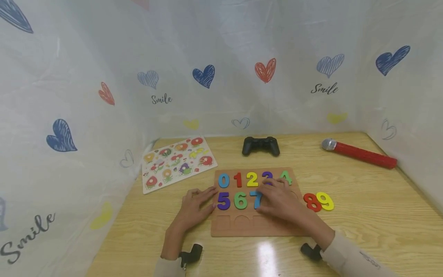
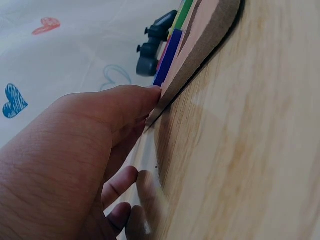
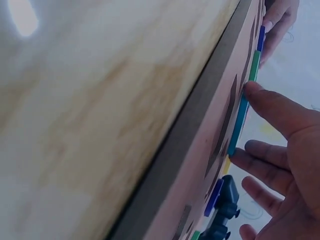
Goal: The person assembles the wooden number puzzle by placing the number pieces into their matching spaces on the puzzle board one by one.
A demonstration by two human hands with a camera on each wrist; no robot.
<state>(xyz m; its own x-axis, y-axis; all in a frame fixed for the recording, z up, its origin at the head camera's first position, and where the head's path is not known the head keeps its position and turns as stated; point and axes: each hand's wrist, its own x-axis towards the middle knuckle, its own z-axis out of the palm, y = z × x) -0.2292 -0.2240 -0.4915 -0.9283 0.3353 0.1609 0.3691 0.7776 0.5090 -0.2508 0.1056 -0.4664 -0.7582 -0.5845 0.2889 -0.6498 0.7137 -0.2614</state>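
Note:
A wooden number puzzle board [image 1: 238,232] lies on the table, with coloured numbers 0 to 7 in two rows. My right hand [image 1: 282,202] pinches the blue number 7 [image 3: 239,125] between thumb and fingers, at the end of the second row. Part of that 7 and of the purple 3 [image 1: 267,175] is hidden behind my fingers in the head view. At the board's left edge, beside the purple 5 [image 1: 223,201], my left hand [image 1: 194,207] touches with thumb and forefinger apart. Off the board's right side lie a red 8 [image 1: 312,202] and a yellow 9 [image 1: 325,201].
A fruit puzzle board [image 1: 180,163] lies at the back left. Behind the number board sits a black game controller [image 1: 260,146]. A red microphone [image 1: 361,154] rests at the back right. Curtains [image 1: 235,50] with printed hearts enclose the table [image 1: 138,246].

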